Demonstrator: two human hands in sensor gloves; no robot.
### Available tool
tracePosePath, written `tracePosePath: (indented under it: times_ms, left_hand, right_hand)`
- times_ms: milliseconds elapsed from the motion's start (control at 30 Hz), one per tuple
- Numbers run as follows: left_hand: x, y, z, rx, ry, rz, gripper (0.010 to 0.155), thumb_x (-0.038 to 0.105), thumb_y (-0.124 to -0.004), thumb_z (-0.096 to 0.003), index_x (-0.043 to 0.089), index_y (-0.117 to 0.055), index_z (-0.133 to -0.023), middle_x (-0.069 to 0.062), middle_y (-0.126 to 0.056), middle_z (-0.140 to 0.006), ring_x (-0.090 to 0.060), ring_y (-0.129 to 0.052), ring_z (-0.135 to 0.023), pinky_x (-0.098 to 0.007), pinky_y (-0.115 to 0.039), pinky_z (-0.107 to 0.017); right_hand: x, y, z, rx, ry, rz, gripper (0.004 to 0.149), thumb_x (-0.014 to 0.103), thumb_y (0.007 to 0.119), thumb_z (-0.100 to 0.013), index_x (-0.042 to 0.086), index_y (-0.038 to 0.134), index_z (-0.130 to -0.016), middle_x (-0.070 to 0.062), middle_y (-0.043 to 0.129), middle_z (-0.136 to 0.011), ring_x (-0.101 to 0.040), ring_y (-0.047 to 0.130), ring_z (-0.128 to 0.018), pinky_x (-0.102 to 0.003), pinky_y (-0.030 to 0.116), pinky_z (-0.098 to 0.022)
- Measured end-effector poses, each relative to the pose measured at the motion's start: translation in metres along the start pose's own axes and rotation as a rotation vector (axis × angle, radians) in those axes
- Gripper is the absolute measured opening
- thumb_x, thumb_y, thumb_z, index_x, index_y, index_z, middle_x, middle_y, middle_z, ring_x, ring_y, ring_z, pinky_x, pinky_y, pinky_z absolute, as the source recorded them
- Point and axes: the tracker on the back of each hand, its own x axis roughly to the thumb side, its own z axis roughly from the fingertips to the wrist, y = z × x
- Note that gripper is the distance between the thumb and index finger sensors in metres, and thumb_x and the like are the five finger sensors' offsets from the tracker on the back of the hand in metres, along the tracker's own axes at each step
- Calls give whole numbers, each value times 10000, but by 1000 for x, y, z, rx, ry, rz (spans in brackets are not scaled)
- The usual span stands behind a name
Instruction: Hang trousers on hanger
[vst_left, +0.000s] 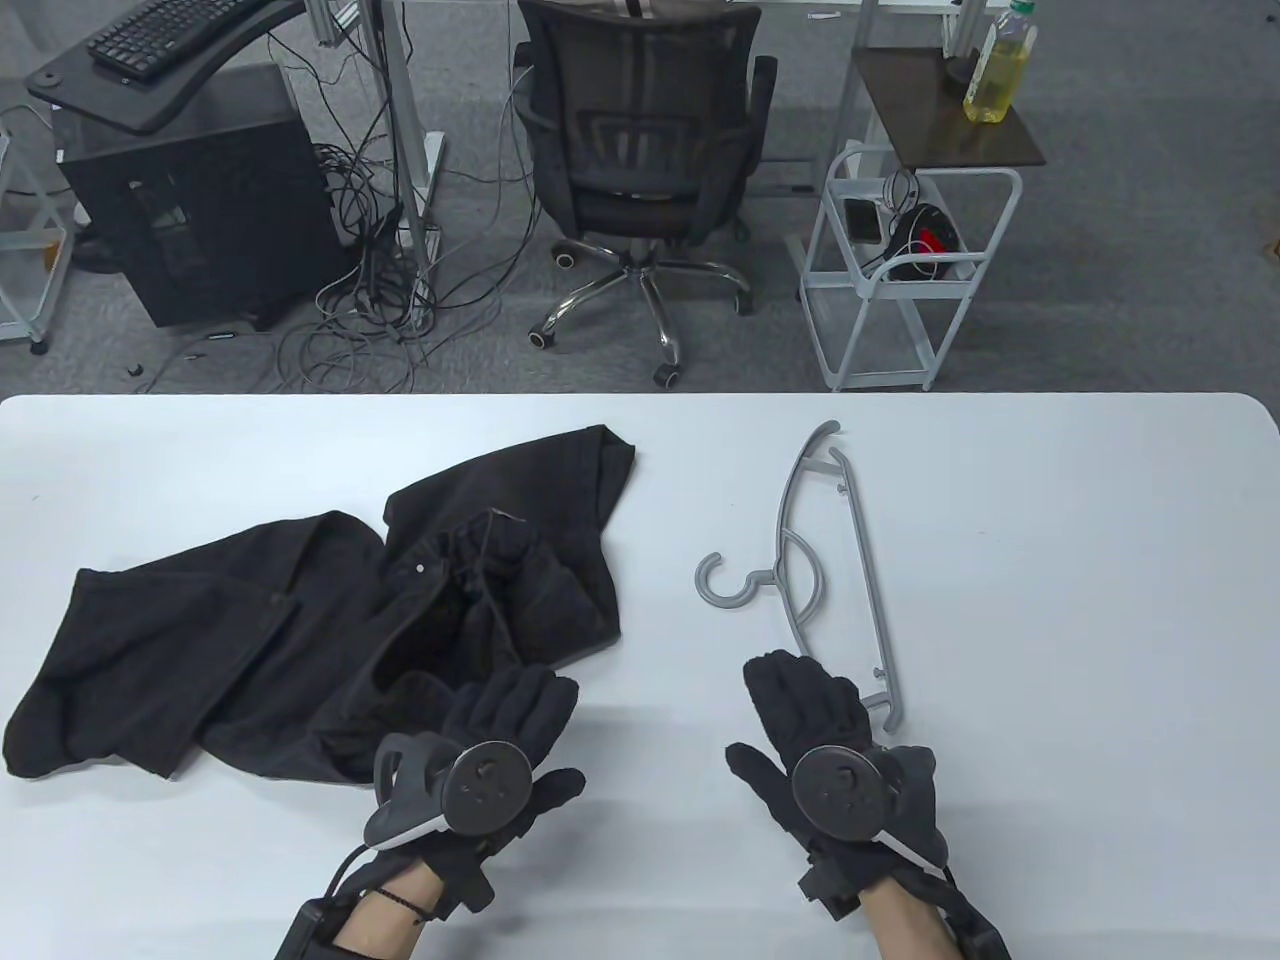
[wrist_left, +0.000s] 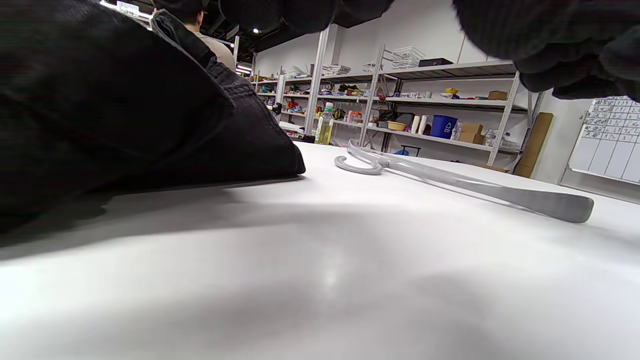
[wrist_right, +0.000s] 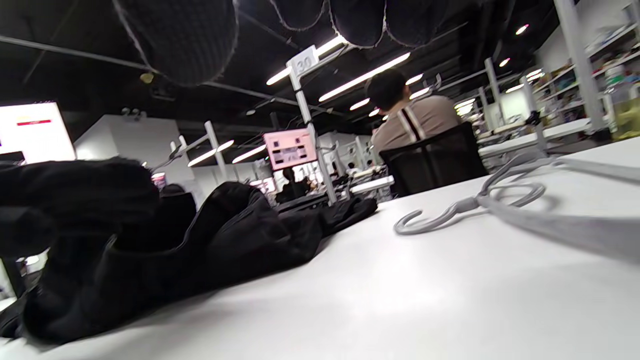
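Note:
Black trousers (vst_left: 300, 620) lie crumpled on the left half of the white table (vst_left: 1050, 560); they also show in the left wrist view (wrist_left: 115, 110) and the right wrist view (wrist_right: 210, 245). A grey plastic hanger (vst_left: 830, 570) lies flat right of centre, hook toward the trousers; it also shows in the left wrist view (wrist_left: 450, 182) and the right wrist view (wrist_right: 480, 205). My left hand (vst_left: 500, 720) lies flat with its fingers spread, fingertips at the trousers' near edge. My right hand (vst_left: 810, 710) lies flat, open and empty, just beside the hanger's near end.
The table's far edge runs across the middle of the table view. Beyond it on the floor stand an office chair (vst_left: 645, 150), a white wire cart (vst_left: 900, 270) and a computer tower (vst_left: 200, 200) with loose cables.

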Motion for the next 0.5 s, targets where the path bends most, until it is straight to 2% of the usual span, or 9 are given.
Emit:
tracePosePath:
  times_ms: [267,500]
  left_hand:
    - [-9,1,1,4,30,18,814,601,-686,-483,201,-369,-1117,-105,-425,-1177,-415,-484,-1082,-656,-480,-715]
    - [-13,2,4,14,42,29,814,601,-685,-483,201,-368,-1117,-108,-426,-1177,-416,-485,-1081,-656,-480,-714]
  right_hand:
    - [-21,-4,-1,-54,126,16,834,556,745,-442,229,328,-1085,-120,401,-1155,-400,463,-1040,-595,385,-727]
    - [-40,4,-4,-2,245,37,876,574,742,-437,232,261,-1084,-124,340,-1164,-404,411,-1051,-595,348,-733]
